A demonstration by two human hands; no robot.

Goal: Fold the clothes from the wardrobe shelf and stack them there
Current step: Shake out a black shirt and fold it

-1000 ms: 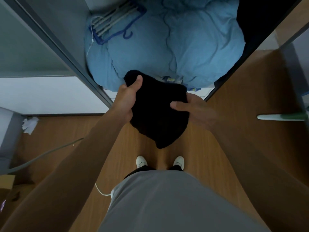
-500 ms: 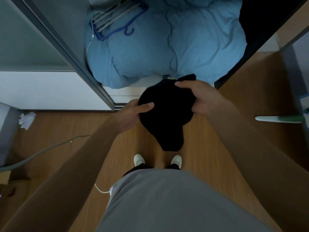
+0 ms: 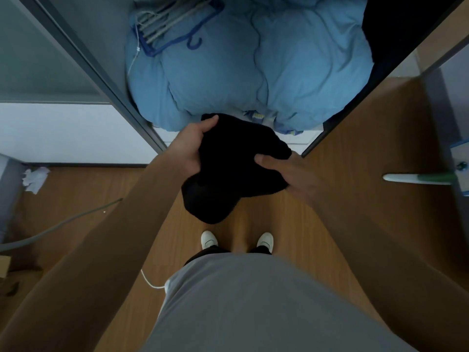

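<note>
A black garment (image 3: 228, 168) is bunched between my two hands, held in the air in front of the open wardrobe. My left hand (image 3: 193, 146) grips its upper left edge, thumb on top near the far corner. My right hand (image 3: 281, 171) holds its right side, thumb pressed across the cloth. A loose end of the garment hangs down toward my feet. Behind it, the wardrobe shelf (image 3: 304, 138) shows only as a pale front strip under a bulky light-blue duvet (image 3: 253, 72).
Blue and grey hangers (image 3: 172, 24) lie on the duvet at the back left. A grey sliding door frame (image 3: 101, 77) stands left and a dark door edge (image 3: 355, 102) right. Crumpled paper (image 3: 34, 177) and a grey cable (image 3: 63, 224) lie on the wooden floor left; a white-green handle (image 3: 416, 179) juts in right.
My left hand rose to the garment's far upper corner while my right hand dropped from the top to its right side, turning the black cloth between them.
</note>
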